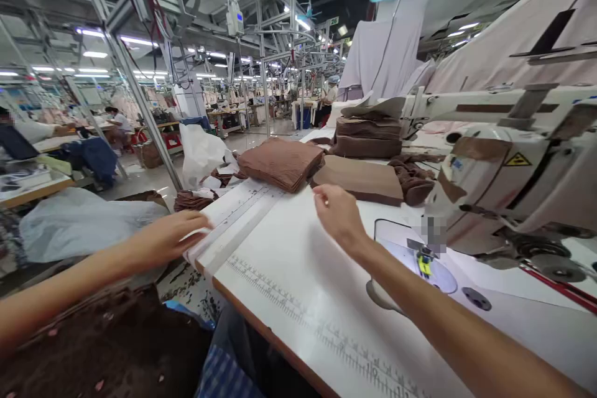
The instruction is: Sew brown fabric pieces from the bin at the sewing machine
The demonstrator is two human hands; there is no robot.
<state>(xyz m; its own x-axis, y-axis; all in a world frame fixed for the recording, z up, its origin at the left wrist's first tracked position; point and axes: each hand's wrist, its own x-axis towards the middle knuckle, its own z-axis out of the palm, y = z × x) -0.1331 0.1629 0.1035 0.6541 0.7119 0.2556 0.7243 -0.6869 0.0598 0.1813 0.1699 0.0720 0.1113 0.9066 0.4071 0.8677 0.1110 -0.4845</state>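
My left hand [189, 231] hangs over the left edge of the white sewing table [280, 249], fingers stretched out and slightly apart, with nothing seen in it. Over the tabletop, my right hand [339, 210] has its thumb and fingers pressed together; what they hold, if anything, I cannot make out. Just beyond it lie a stack of reddish-brown fabric pieces [280, 161] and a flat stack of lighter brown pieces [357, 177]. To the right of my right forearm stands a white sewing machine [480, 168], its lit needle area near a yellow part [425, 265].
A taller pile of brown pieces [368, 137] stands behind, with crumpled brown cloth [413, 180] beside it. Printed ruler marks [298, 317] run along the table's front. Dark brown cloth [107, 348] lies at lower left, near a pale plastic bag [88, 224]. Other people sit far left.
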